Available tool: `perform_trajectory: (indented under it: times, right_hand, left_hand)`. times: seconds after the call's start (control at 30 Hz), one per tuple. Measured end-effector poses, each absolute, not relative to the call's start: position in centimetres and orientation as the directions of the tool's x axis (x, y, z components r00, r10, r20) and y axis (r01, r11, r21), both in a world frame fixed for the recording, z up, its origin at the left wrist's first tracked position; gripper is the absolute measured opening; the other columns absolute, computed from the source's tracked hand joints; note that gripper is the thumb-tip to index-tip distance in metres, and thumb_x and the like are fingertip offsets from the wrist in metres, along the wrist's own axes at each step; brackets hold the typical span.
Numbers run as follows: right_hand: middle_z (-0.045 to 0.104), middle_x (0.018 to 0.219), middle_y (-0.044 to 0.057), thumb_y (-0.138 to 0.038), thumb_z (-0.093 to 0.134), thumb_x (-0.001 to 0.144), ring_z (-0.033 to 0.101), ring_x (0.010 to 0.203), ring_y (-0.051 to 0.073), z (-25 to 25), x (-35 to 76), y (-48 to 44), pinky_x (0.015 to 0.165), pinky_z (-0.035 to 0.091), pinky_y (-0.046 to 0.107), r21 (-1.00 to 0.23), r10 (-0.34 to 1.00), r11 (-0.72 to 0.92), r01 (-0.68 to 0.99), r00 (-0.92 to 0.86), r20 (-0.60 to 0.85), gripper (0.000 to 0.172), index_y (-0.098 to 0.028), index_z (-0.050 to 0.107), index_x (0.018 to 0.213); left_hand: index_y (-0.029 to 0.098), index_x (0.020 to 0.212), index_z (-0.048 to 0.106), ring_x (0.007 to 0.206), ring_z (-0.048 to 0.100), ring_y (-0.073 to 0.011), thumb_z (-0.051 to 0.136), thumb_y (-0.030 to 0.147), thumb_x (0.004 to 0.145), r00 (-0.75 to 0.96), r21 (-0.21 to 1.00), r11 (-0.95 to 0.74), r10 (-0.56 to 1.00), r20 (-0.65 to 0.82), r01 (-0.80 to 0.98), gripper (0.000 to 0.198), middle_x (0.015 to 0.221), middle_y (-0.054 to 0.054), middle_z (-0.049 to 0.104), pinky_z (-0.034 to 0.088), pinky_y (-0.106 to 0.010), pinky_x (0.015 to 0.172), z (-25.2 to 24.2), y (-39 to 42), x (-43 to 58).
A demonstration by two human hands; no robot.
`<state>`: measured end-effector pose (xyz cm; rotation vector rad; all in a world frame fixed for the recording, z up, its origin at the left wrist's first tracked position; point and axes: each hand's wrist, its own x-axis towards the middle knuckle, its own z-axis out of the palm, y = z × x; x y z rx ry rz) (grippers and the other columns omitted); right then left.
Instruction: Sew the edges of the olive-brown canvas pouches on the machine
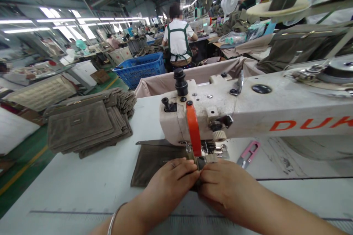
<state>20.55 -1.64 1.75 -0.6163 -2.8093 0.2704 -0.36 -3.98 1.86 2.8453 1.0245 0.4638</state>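
At the sewing machine (198, 121), canvas panel (156, 165) beneath the left fingers (179, 170)

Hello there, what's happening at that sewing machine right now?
Left hand and right hand on brown fabric under the sewing machine. Pink snips lying to the right.

White sewing table (82, 187) — stacked olive fabric panels (88, 126), pink snips (248, 154)
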Motion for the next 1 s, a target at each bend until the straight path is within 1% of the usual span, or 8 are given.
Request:
perform_trajectory:
  times: [0.1,0.23,0.33,0.47,0.63,0.73,0.9,1.0]
  right_hand:
    - [0.07,0.086,0.0,-0.018,0.065,0.084,0.063,0.082,0.021,1.6,20.5,-1.6,0.072,0.046,0.036,-0.245,0.444,0.885,0.396,-0.876,0.188,0.006,-0.021,0.069,0.08]
    - [0.07,0.09,0.002,-0.014,0.059,0.086,0.063,0.085,0.02,1.3,20.6,-1.3,0.075,0.046,0.036,-0.283,0.456,0.873,0.398,-0.871,0.182,0.011,-0.019,0.069,0.087]
    - [0.07,0.091,0.001,-0.017,0.055,0.091,0.063,0.087,0.019,1.5,21.2,-1.0,0.079,0.045,0.035,-0.353,0.463,0.856,0.379,-0.865,0.194,0.014,-0.021,0.069,0.09]
    - [0.071,0.089,-0.001,-0.021,0.052,0.094,0.062,0.089,0.018,2.4,22.3,-0.3,0.082,0.044,0.034,-0.432,0.48,0.823,0.368,-0.858,0.182,0.019,-0.024,0.07,0.088]
    - [0.07,0.089,0.001,-0.021,0.051,0.095,0.06,0.094,0.019,2.9,23.0,0.2,0.087,0.043,0.034,-0.468,0.51,0.797,0.382,-0.84,0.183,0.021,-0.024,0.071,0.09]
    - [0.069,0.089,0.001,-0.02,0.051,0.095,0.059,0.095,0.019,3.0,23.0,0.2,0.086,0.043,0.034,-0.473,0.508,0.797,0.376,-0.841,0.187,0.021,-0.025,0.072,0.094]
    - [0.068,0.089,0.0,-0.022,0.052,0.094,0.058,0.089,0.019,2.8,22.6,-0.1,0.081,0.042,0.034,-0.441,0.499,0.812,0.382,-0.847,0.184,0.021,-0.028,0.071,0.098]
    - [0.067,0.089,0.0,-0.022,0.054,0.093,0.058,0.085,0.019,2.5,22.1,-0.4,0.078,0.041,0.036,-0.39,0.501,0.828,0.402,-0.843,0.194,0.019,-0.027,0.072,0.094]
  left_hand:
    - [0.016,0.118,0.058,0.115,0.059,-0.0192,0.049,0.01,0.095,0.743,0.174,-0.778,0.628,0.232,0.604,0.025,0.113,-0.007,0.065,0.048,-0.037,0.106,1.2,-3.5,-0.6]
    - [0.013,0.117,0.058,0.114,0.059,-0.0197,0.048,0.01,0.096,0.738,0.184,-0.784,0.621,0.265,0.594,0.024,0.11,-0.008,0.065,0.048,-0.038,0.106,0.9,-3.3,-0.5]
    - [0.013,0.114,0.06,0.109,0.061,-0.0191,0.049,0.012,0.096,0.711,0.187,-0.782,0.62,0.333,0.594,0.021,0.108,-0.008,0.067,0.05,-0.037,0.102,1.2,-3.6,-0.5]
    - [0.013,0.113,0.061,0.111,0.061,-0.0181,0.053,0.011,0.094,0.687,0.192,-0.793,0.6,0.409,0.578,0.021,0.109,-0.007,0.068,0.051,-0.035,0.101,1.4,-4.0,-1.0]
    - [0.012,0.115,0.061,0.111,0.06,-0.0199,0.053,0.008,0.093,0.714,0.199,-0.806,0.587,0.381,0.557,0.024,0.111,-0.009,0.068,0.051,-0.038,0.1,1.6,-4.1,-1.1]
    - [0.015,0.113,0.063,0.103,0.063,-0.019,0.053,0.008,0.093,0.682,0.273,-0.783,0.622,0.385,0.559,0.023,0.106,-0.008,0.069,0.054,-0.037,0.093,1.6,-4.1,-0.9]
    - [0.021,0.106,0.066,0.094,0.065,-0.0166,0.06,0.013,0.091,0.511,0.505,-0.646,0.763,0.397,0.572,0.018,0.102,-0.004,0.07,0.055,-0.033,0.086,1.4,-4.0,-0.9]
    - [0.021,0.106,0.067,0.094,0.064,-0.0162,0.06,0.012,0.091,0.512,0.521,-0.653,0.756,0.408,0.549,0.019,0.101,-0.004,0.07,0.055,-0.032,0.085,1.3,-3.9,-0.8]
